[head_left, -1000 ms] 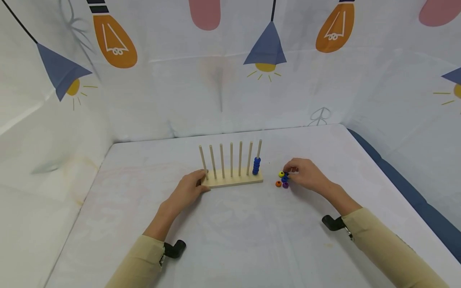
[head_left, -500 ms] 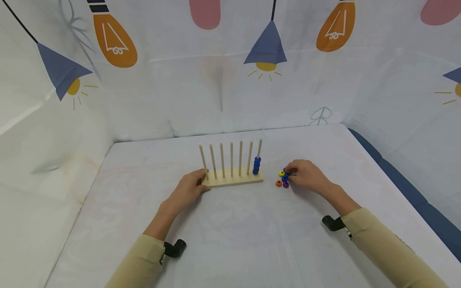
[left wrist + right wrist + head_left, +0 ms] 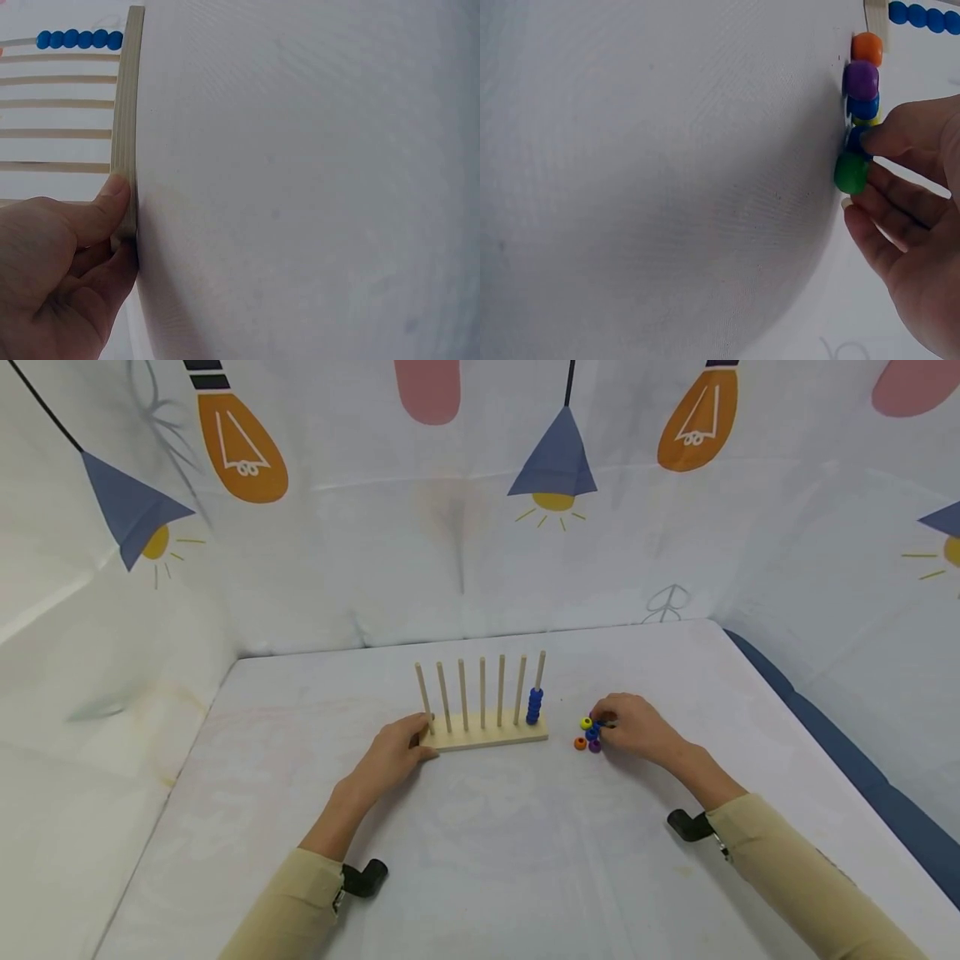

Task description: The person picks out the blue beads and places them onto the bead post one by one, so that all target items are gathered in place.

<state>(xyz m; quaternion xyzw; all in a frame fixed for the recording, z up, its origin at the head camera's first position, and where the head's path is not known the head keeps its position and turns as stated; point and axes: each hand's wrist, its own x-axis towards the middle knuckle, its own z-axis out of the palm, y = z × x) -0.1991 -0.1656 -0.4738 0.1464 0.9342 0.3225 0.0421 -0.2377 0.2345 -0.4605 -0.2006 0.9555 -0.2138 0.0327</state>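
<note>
My left hand [image 3: 386, 756] grips the left end of a wooden peg stand [image 3: 487, 737], thumb in front and fingers behind. The stand is upright with several thin pegs; its rightmost peg carries a stack of blue beads [image 3: 534, 706], and the other pegs are bare. To the right of it, my right hand [image 3: 637, 727] reaches into a small cluster of loose beads. In the right wrist view its thumb lies on a blue bead [image 3: 859, 140], pinching it; the index fingertip is hidden. A green bead [image 3: 850, 173] sits against that blue one, beside the other fingers.
Near the right fingertips lie a yellow bead [image 3: 586, 723], an orange bead [image 3: 580, 743], a purple bead [image 3: 595, 746] and another blue bead [image 3: 592, 734]. A white sheet covers the table [image 3: 480, 860]. Behind it hangs a printed white curtain [image 3: 360, 552].
The right fingers have shifted slightly among the beads, and a purple bead seen by the fingertips half a second ago is now mostly hidden. Left hand and stand have stayed put.
</note>
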